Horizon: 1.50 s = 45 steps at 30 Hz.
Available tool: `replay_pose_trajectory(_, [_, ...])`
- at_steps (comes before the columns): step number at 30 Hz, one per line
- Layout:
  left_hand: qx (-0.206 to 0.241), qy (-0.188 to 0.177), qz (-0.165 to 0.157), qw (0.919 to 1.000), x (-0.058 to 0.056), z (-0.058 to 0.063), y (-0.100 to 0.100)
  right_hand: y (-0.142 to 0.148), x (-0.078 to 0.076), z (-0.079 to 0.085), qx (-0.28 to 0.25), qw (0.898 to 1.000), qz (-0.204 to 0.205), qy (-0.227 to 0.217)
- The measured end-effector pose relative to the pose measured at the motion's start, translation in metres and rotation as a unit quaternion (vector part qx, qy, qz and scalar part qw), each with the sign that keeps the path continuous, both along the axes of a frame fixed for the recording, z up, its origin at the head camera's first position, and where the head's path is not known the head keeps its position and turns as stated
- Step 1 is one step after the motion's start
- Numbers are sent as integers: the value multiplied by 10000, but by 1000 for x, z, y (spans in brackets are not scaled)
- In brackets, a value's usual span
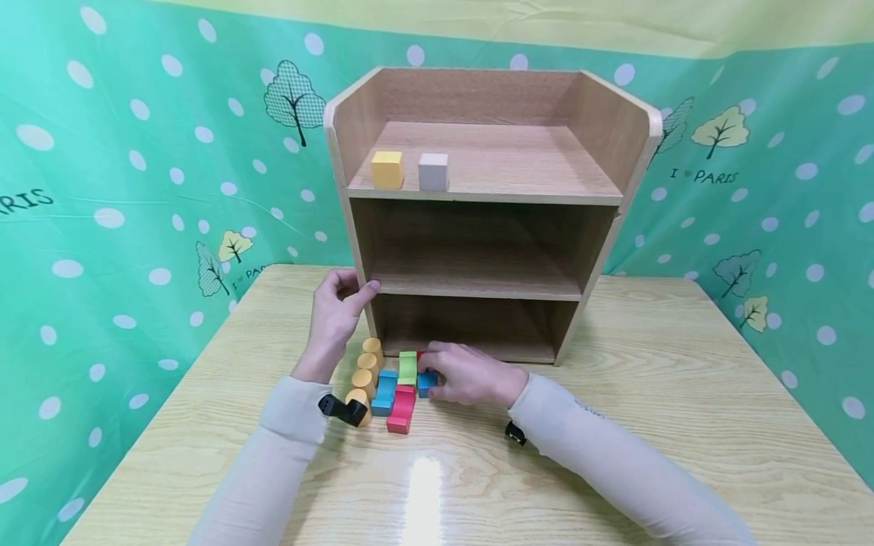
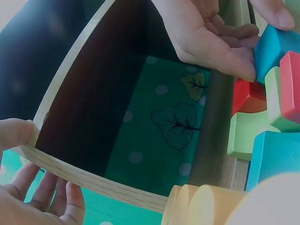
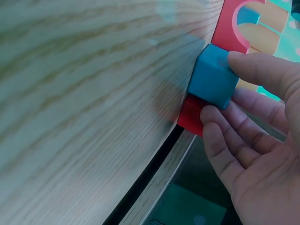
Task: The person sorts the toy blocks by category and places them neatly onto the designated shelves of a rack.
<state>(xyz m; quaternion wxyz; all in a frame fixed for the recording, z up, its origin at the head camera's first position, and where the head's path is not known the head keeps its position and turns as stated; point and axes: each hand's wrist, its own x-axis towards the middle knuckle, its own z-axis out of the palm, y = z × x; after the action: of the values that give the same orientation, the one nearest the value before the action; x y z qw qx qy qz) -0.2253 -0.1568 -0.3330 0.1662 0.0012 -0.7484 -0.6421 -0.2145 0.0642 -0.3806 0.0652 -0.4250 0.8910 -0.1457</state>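
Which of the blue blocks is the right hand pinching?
The plain blue cube, pinched by the right hand; the other, a blue block with a curved hollow, lies untouched beside the row of light-orange cylinders.

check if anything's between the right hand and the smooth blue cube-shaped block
Nothing visible: the right hand pinches the smooth blue cube-shaped block directly. A red flat-sided block sits beside it, not in between.

A green fabric backdrop (image 1: 136, 205) spotted with white dots surrounds the pale wood-grain bench (image 1: 683, 425) at the left, back and right. Its print includes checked trees (image 1: 293, 91), yellow trees (image 1: 724, 133) and dark "PARIS" lettering (image 1: 715, 177). A plain yellow band (image 1: 683, 21) crosses the top. A bright white reflection (image 1: 423, 500) gleams on the bench's near part.
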Motion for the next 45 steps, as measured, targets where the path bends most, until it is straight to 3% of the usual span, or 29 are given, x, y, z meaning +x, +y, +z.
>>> replay_pose_trajectory(9, [58,160,36,9998,0,0,0,-2,1,-3,-28,10000,-25,-75])
replay_pose_trajectory(29, [68,79,-3,9999,0,0,1,3,2,1,-52,9993,-120,-347])
replay_pose_trajectory(45, [83,38,-17,10000,0,0,0,15,4,19,-297,9985,-301,-357])
